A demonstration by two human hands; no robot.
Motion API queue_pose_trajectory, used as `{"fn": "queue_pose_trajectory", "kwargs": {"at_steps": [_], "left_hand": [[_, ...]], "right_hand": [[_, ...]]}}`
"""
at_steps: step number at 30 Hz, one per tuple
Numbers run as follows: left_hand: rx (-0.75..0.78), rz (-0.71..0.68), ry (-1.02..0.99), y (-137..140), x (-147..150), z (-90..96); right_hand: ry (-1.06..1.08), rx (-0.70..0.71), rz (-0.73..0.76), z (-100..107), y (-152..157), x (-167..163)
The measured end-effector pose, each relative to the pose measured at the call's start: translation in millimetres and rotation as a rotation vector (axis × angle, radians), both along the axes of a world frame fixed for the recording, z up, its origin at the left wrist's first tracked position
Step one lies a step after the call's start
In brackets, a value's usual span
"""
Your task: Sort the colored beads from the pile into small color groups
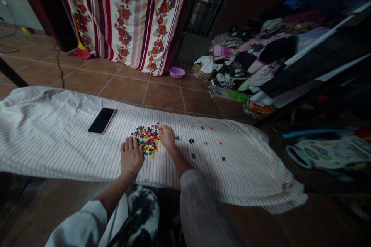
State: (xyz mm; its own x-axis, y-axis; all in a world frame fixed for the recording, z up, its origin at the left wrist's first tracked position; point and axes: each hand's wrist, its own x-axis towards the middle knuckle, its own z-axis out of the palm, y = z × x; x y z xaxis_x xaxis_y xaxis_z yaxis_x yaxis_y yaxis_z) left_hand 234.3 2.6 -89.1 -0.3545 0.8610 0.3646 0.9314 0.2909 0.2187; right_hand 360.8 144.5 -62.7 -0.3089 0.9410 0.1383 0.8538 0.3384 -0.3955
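Note:
A pile of small multicoloured pieces (150, 141), perhaps beads or tiny blocks, lies on a striped cloth (72, 150). My left hand (132, 156) rests flat at the pile's near left edge, fingers stretched out and touching the cloth. At the pile's right side, my right hand (167, 137) has its thumb and fingertips pinched together over the edge pieces. Whatever is between those fingertips is too small to make out. To the right of that hand lie little separate groups of pieces, among them a black cluster (191, 141), a purple one (193, 156) and a dark brown one (223, 158).
A phone (102, 120) with a dark screen lies on the cloth, left of the pile. Beyond the cloth are a tiled floor (130, 88), a purple basin (177, 72), a floral curtain (124, 19) and a broom (82, 52). Heaped clothes (255, 54) fill the right background.

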Motion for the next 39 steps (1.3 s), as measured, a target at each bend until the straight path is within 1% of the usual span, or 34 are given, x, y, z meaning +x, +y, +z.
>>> {"fn": "queue_pose_trajectory", "kwargs": {"at_steps": [5,11,17,23,29,34,39], "left_hand": [[-0.008,0.001,0.01,-0.5,-0.1,1.5],[-0.001,0.002,-0.018,-0.7,-0.5,1.5],[-0.002,0.0,0.016,-1.2,-0.8,0.7],[0.007,0.003,0.003,-0.8,-0.7,2.0],[0.007,0.004,-0.01,-0.4,-0.4,2.4],[0.002,0.005,-0.032,-0.2,-0.4,1.6],[-0.006,0.004,-0.014,-0.7,-0.1,2.4]], "right_hand": [[0.01,0.012,-0.038,4.3,-0.7,17.2],[0.014,0.038,-0.099,9.6,6.5,56.6],[-0.017,0.006,-0.157,11.6,10.2,84.4],[-0.048,-0.027,-0.141,6.8,7.5,92.1],[-0.085,-0.021,-0.125,1.3,7.9,91.8],[-0.142,-0.024,-0.087,2.3,8.8,91.5],[-0.191,-0.012,-0.067,3.3,7.0,90.8]]}}
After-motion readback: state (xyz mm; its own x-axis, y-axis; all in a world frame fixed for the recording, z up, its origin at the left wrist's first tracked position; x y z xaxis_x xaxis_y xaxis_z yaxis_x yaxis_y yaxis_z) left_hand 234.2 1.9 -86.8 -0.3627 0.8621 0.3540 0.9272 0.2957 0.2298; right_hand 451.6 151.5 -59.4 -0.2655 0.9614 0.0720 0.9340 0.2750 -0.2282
